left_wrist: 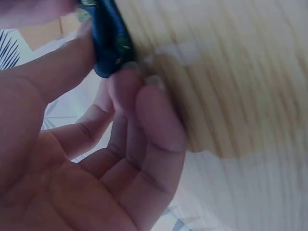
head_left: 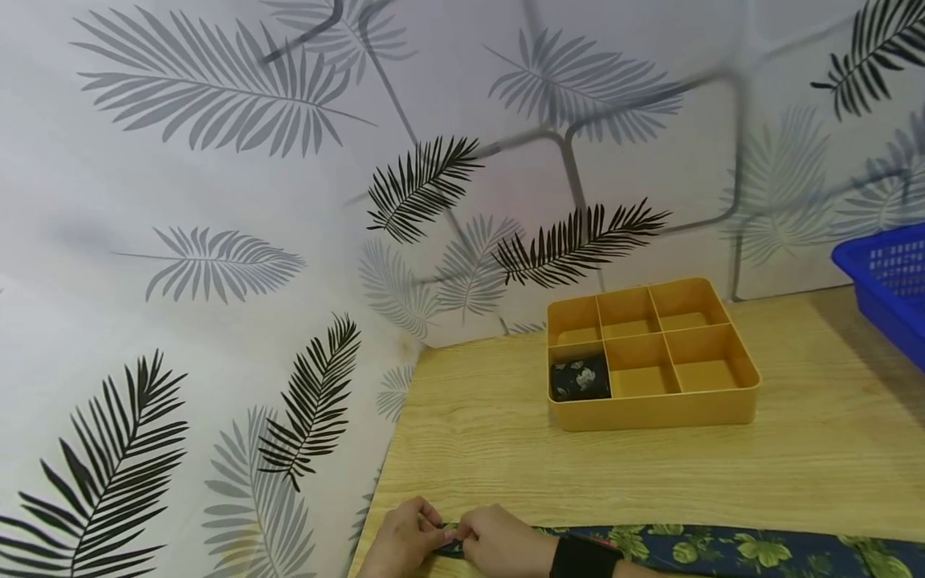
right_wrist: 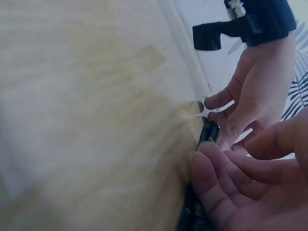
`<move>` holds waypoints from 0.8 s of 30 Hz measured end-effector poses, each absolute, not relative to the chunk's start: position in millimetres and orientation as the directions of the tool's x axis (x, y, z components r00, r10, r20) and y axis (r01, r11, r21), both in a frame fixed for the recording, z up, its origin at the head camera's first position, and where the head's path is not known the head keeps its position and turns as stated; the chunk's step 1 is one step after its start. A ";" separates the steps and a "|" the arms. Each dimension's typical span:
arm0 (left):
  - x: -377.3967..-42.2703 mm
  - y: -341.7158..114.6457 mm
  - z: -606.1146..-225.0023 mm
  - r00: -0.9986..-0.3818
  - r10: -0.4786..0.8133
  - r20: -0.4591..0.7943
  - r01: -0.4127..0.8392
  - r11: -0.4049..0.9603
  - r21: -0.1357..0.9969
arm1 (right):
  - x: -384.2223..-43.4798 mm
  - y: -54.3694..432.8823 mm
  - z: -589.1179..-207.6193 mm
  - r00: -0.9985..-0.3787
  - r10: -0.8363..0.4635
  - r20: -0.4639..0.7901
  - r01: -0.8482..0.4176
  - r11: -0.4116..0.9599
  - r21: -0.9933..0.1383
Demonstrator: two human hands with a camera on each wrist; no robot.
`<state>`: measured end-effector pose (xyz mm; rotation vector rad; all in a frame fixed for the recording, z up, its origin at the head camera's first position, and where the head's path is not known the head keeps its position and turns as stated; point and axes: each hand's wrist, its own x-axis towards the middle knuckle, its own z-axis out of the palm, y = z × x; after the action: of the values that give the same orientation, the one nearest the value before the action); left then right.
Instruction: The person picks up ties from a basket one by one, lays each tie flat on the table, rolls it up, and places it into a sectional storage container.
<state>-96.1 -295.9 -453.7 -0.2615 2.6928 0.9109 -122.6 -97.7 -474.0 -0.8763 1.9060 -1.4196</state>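
A long, flat strip of dark blue floral cloth (head_left: 759,552) lies along the front of the table, running off to the right. At its left end, my left hand (head_left: 405,539) pinches the cloth between thumb and fingertips. Right beside it, my right hand (head_left: 506,544) pinches the same end, its wrist in a black band (head_left: 584,555). In the left wrist view the cloth end (left_wrist: 110,41) looks narrow and folded over. The right wrist view shows both hands close together on the cloth (right_wrist: 192,211).
A yellow box (head_left: 654,411) with several compartments stands farther back. Its front-left compartment holds a folded dark floral cloth (head_left: 580,379). A blue plastic basket (head_left: 885,293) is at the right edge. Leaf-patterned walls (head_left: 217,185) border the wooden table (head_left: 470,433) at the left and back.
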 end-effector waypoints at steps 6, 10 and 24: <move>-94.7 -297.4 -454.6 -0.948 -0.057 -0.314 -0.242 0.768 0.593 | -127.8 -104.4 -470.4 -0.618 -0.783 -0.065 -0.213 0.247 -0.945; -95.6 -298.5 -456.5 -0.942 -0.043 -0.333 -0.262 0.713 0.650 | -129.9 -105.5 -469.0 -0.612 -0.786 -0.088 -0.215 0.273 -0.938; -94.3 -286.1 -457.1 -0.931 0.137 -0.339 -0.181 0.633 0.753 | -138.6 -103.4 -480.2 -0.663 -0.738 -0.126 -0.010 0.177 -0.984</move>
<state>-94.3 -286.1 -457.1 -0.0354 2.4909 1.2068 -138.6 -103.4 -480.2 -0.7037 1.8499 -1.5394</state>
